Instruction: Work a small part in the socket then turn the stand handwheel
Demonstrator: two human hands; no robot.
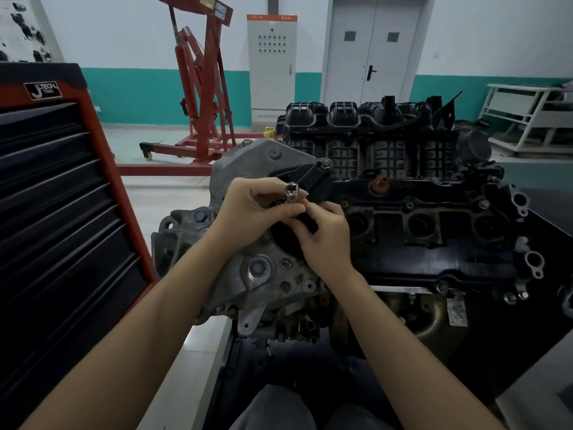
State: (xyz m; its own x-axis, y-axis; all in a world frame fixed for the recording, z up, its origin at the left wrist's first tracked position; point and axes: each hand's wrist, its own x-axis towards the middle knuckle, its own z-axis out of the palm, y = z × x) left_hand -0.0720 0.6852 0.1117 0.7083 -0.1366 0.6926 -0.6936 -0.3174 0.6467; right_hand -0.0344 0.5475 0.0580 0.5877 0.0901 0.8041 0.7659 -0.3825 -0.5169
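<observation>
The left hand [251,209] pinches a socket [291,193]; the right hand [325,234] grips a black part [305,220]. A loose pinch could drop the socket into the engine [418,225].

Socket [291,193]: lower end hidden by left hand [251,209] fingers. Dark part below socket: mostly covered by right hand [325,240]. Tool chest [55,187] left of socket: cut off at frame edge. Wall poster [21,26]: print too small to read.

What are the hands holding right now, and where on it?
The left hand pinches a shiny metal socket by its lower barrel; the right hand meets its base.
</observation>
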